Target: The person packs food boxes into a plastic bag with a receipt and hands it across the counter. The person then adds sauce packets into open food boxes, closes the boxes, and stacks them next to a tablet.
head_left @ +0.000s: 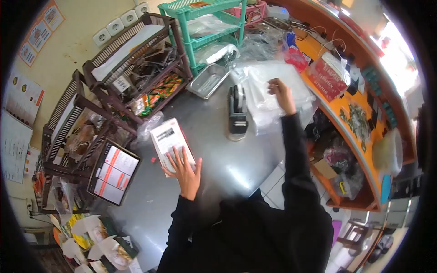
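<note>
My left hand (186,175) lies with its fingers spread on the near end of a white, block-like box or pad (169,136) with dark print and a red edge. Its fingers rest on the top without wrapping round it. My right hand (284,97) is over a pile of clear plastic bags (261,86) on the metal table (209,154). Those fingers are curled together, and whether they pinch anything is too small to make out. A black tape dispenser (237,116) stands between my hands, nearer the right one.
A metal tray (208,82) sits behind the dispenser. Brown racks (132,68) with packets and a green rack (205,41) line the back. A tablet (114,173) stands left, above open food boxes (102,241). Right, a red box (327,77) stands on an orange counter (343,111).
</note>
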{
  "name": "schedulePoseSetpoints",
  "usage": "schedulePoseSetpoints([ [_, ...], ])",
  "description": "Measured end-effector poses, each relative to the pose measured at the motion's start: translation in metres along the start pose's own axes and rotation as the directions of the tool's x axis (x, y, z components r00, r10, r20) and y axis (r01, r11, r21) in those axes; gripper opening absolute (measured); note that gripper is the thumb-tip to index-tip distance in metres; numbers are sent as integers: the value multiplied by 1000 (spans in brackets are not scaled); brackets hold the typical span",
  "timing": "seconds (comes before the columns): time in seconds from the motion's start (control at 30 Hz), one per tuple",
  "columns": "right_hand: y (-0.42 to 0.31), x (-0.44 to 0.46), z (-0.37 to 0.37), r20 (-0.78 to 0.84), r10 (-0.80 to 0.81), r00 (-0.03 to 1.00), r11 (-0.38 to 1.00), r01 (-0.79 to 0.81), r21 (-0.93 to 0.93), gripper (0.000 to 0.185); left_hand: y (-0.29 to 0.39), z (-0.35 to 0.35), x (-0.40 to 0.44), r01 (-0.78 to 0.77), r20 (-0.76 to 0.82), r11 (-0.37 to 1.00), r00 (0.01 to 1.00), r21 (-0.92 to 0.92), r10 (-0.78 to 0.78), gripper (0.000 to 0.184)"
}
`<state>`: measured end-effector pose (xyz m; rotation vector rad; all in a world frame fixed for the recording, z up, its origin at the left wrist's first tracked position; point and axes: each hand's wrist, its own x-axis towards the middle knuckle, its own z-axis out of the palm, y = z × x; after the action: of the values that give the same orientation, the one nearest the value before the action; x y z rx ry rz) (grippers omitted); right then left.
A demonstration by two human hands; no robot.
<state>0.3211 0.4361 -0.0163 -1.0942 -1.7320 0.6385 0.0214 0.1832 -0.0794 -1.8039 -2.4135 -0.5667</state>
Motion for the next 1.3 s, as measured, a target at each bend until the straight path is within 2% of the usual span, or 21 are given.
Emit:
schedulePoseSetpoints([
  [0.03, 58, 20, -28, 131, 67, 989, 986, -46, -159, 12, 16, 9, 12, 42, -14, 998, 999, -43, -43, 61],
  [0.1, 180, 44, -55, 587, -50, 808, 883, 310, -353, 9, 39, 11, 34, 17, -128, 983, 991, -184, -41, 48],
  [0.23, 176, 55, -61, 766, 87, 637, 705, 504, -499, 9, 77, -8, 38, -43, -292, 940, 955, -338, -61, 27],
  [0.3, 172, 65, -65, 793, 118, 598, 749, 470, -466, 5, 93, -8, 38, -33, -190, 879, 980, -476, -67, 23],
  [0.37, 179, 68, -68, 784, -23, 620, 664, 596, -452, 6, 119, -18, 42, -65, -182, 885, 983, -461, -23, 21],
  [0.5, 107, 118, -101, 443, -219, 870, 944, 304, -130, 18, 169, -36, 65, -102, -72, 578, 995, -810, 75, 24],
  [0.57, 29, 126, -112, 298, -371, 879, 904, 416, -101, 8, 199, -49, 102, -363, -242, 503, 926, -784, 290, 61],
  [0.6, -18, 116, -116, 291, -279, 915, 958, 287, 15, 11, 219, -56, 120, -462, -323, 486, 882, -742, 344, 81],
  [0.63, -52, 97, -118, 227, -390, 893, 920, 390, 47, 10, 236, -58, 134, -467, -302, 444, 868, -765, 393, 110],
  [0.67, -87, 79, -119, 159, -493, 855, 870, 490, 64, 10, 253, -53, 144, -565, -395, 449, 817, -692, 420, 114],
  [0.7, -108, 59, -119, 121, -592, 797, 806, 583, 107, 11, 266, -64, 149, -609, -422, 364, 772, -705, 475, 88],
  [0.77, -122, 25, -118, 107, -728, 677, 682, 698, 219, 13, 268, -48, 144, -549, -127, 370, 668, -750, 733, 51],
  [0.83, -122, 1, -111, 118, -794, 597, 597, 726, 342, 14, 261, -51, 120, -368, -176, 63, 581, -928, 794, 27],
  [0.87, -121, -5, -107, 121, -807, 578, 573, 719, 393, 15, 252, -37, 110, -453, -197, 124, 598, -883, 777, 40],
  [0.93, -117, -13, -97, 125, -800, 587, 565, 667, 485, 17, 244, -49, 86, -500, -391, 279, 845, -820, 364, 53],
  [1.0, -113, -16, -84, 135, -748, 649, 599, 574, 558, 18, 232, -41, 76, -524, -489, 442, 849, -728, 201, 77],
  [1.1, -108, -12, -51, 219, -520, 826, 696, 262, 668, 21, 231, -12, 59, -98, -46, 249, 978, -964, 206, 76],
  [1.13, -109, -9, -34, 278, -406, 871, 714, 112, 691, 22, 210, 24, 50, -391, -340, 223, 910, -893, 235, 62],
  [1.2, -121, -3, 9, 432, -195, 880, 698, -185, 692, 23, 151, -10, 13, -357, -348, 309, 934, -882, 84, 43],
  [1.27, -132, -2, 59, 575, -61, 816, 654, -403, 640, 25, 80, -58, -41, -244, -381, 648, 922, -721, -76, 31],
  [1.3, -135, -4, 83, 632, -6, 775, 628, -489, 605, 26, 56, -74, -71, -53, -175, 435, 953, -899, -247, 31],
])
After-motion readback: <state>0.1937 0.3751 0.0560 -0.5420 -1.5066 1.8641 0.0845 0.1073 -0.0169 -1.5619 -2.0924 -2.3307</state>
